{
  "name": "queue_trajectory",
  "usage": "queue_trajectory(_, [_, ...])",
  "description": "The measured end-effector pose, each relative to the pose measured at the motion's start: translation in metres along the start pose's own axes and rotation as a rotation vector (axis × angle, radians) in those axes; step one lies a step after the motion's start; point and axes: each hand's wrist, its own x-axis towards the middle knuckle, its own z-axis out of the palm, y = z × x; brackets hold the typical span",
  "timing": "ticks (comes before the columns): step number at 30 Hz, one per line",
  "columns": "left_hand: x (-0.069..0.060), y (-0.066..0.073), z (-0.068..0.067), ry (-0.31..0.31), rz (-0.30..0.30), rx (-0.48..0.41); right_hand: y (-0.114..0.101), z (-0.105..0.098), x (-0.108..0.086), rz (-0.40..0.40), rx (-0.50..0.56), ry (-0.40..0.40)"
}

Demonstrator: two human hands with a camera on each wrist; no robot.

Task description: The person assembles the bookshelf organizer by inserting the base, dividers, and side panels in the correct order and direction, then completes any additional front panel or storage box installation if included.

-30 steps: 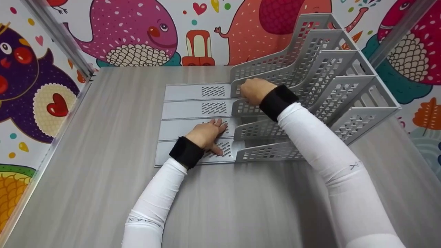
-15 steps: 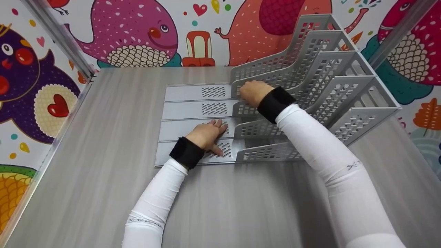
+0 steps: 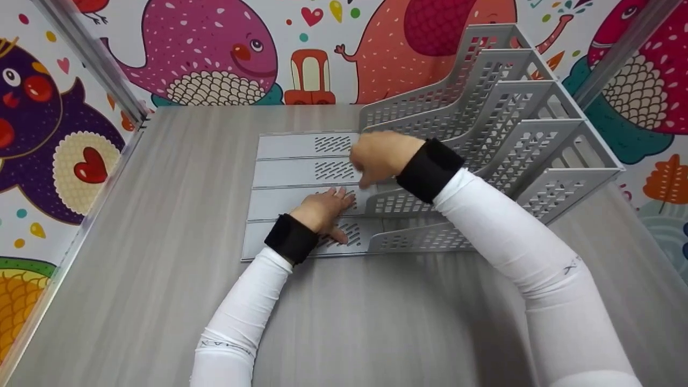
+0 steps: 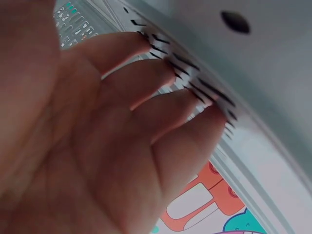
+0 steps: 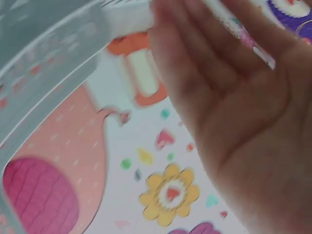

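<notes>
Cartoon-printed walls [image 3: 212, 40] frame a grey rack [image 3: 559, 185] on the tabletop [image 3: 188, 177]. Apparently steadying it, the left hand [image 3: 322, 210] spreads over its base panels [image 3: 285, 172]; the relaxed, seemingly empty right hand [image 3: 384, 156] probably needs a divider [image 3: 411, 201] next.

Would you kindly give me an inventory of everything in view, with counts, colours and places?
file rack: 1, grey, on the right half of the table
flat panel: 1, light grey, slotted, lying at the rack's left
table: 1, grey, beneath the rack
cartoon walls: 3, multicoloured, left, back and right
metal posts: 2, grey, at the back corners
wristbands: 2, black, one per wrist
sleeves: 2, white, one per arm
left hand: 1, bare, on the panel
right hand: 1, bare, where panel and rack meet
</notes>
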Motion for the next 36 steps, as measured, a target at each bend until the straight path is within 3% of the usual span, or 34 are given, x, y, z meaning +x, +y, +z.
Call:
queue_trajectory(3, [0.000,0.000,0.000,0.001,-0.008,-0.008,-0.010,0.005,0.001,-0.048,-0.004,-0.116])
queue_trajectory(6, [-0.001,0.000,0.001,0.016,0.000,-0.018,-0.013,0.013,0.004,-0.066,-0.045,-0.146])
queue_trajectory(15, [0.000,-0.001,-0.001,0.028,0.015,-0.006,-0.009,0.017,0.006,-0.109,-0.041,-0.076])
queue_trajectory(36, [-0.001,-0.001,0.001,0.038,0.012,-0.001,-0.009,0.018,0.011,-0.120,-0.061,-0.075])
